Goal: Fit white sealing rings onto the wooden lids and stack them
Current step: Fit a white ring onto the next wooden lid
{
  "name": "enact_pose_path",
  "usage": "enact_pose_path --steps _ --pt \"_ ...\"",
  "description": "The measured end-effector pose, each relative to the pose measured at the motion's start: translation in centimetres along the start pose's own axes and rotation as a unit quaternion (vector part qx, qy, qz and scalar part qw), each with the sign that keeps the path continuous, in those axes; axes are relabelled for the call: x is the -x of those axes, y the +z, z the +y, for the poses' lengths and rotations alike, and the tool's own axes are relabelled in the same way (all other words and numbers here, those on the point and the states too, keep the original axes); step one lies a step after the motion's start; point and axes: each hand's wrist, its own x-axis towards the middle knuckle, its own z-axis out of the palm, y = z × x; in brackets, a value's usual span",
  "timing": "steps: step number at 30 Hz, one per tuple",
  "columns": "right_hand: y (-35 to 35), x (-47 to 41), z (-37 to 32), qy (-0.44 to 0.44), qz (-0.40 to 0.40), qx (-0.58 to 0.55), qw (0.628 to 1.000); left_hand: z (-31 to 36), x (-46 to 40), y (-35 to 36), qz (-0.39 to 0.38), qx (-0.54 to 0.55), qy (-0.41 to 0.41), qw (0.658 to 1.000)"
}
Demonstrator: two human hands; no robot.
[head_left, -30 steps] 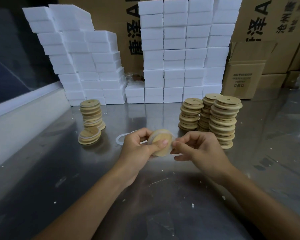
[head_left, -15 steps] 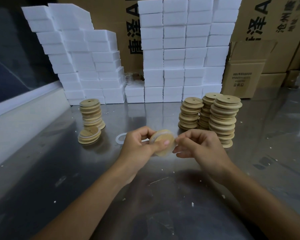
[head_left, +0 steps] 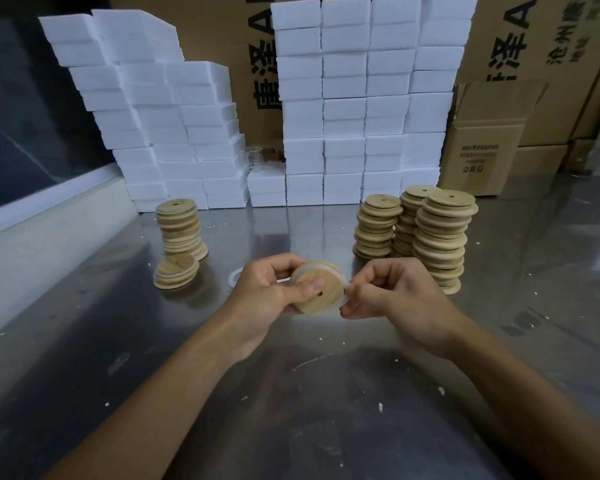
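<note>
The left hand [head_left: 264, 292] grips a wooden lid [head_left: 317, 289] above the steel table [head_left: 187, 393], steadying it while the right hand [head_left: 392, 296] pinches the white sealing ring [head_left: 343, 291] (partly seated) around its rim.

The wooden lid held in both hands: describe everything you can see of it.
The wooden lid is a round, pale disc with visible grain and a small hole near its middle. It is held up above the metal table, tilted so its flat face points toward the camera. A white ring runs around its edge, only partly seated on the right. The left hand holds it, thumb pressed on the face; the right hand pinches the ring at the right edge.
</note>
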Motion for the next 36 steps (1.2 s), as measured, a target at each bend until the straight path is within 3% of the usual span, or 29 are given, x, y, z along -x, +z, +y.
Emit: enact_pose_path --steps 5,12,18,25,31,36 --pt "0.0 0.1 0.1 -0.001 0.014 0.009 1.0 -0.3 0.1 0.2 -0.006 0.015 -0.007 1.0" --pt "0.8 -0.1 0.9 -0.01 0.046 0.002 0.999 -1.5 -0.2 1.0 0.073 0.064 0.003 0.995" --pt "1.2 -0.4 1.8 -0.026 0.073 -0.001 0.997 -1.6 -0.3 1.4 0.092 0.043 0.016 0.995" --pt "0.9 -0.5 2.1 -0.093 0.093 0.154 0.979 -1.9 -0.5 1.2 0.116 -0.085 0.061 0.988" --pt "0.7 -0.6 2.2 -0.119 0.114 0.178 0.97 -1.8 -0.4 1.3 0.07 -0.152 0.106 0.98" --pt "1.0 -0.4 2.3 -0.128 0.1 0.171 0.972 -1.5 -0.2 1.4 0.107 -0.171 0.167 0.965"
